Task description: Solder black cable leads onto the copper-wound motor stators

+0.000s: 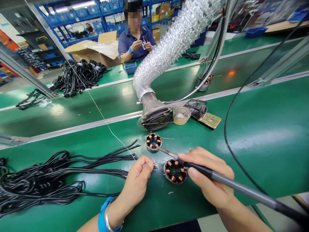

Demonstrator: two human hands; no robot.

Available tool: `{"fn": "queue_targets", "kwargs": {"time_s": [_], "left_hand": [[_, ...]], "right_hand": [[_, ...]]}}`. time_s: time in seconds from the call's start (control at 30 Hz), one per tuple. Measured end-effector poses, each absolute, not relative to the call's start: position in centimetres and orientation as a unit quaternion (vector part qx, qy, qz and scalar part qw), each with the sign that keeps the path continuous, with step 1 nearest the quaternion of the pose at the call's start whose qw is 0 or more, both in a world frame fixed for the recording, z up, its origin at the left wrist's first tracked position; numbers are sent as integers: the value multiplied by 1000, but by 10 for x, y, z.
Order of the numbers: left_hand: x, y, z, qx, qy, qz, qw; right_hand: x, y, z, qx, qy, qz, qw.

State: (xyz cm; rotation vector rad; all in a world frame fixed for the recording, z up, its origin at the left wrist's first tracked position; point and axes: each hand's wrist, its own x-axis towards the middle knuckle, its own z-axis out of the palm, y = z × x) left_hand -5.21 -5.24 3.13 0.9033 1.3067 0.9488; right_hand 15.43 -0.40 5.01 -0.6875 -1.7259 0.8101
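Note:
My left hand [138,178] is closed in a pinch on the end of a black cable, its small coloured wires [156,166] poking out past the fingertips. A thin pale wire [112,132] runs down from the upper left toward that hand; where it ends is hidden. A soldering iron [205,170] is gripped in my right hand [214,185], its tip pointing left near the farther stator [153,142]. Under the iron's shaft, between my hands, lies a nearer ring-shaped motor stator [175,171] with copper windings. Both stators rest on the green bench.
Bundled black cables [41,183] cover the bench at left. A fume extractor hood [156,114] hangs behind the stators, beside a tape roll [182,116] and an iron stand [199,111]. Across the line, a co-worker [136,42] holds a small part near a cable heap [78,75].

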Motion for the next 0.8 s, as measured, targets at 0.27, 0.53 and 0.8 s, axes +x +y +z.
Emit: {"fn": "queue_targets", "kwargs": {"time_s": [0.27,0.53,0.8], "left_hand": [[-51,-56,31,424,592,392,562],[-51,-57,31,442,599,388,543],[-49,-57,34,445,604,396,529]], "right_hand": [[156,-5,41,-338,-628,393,581],[153,-4,39,-334,-627,417,568],[155,-4,39,-344,-639,389,567]]}}
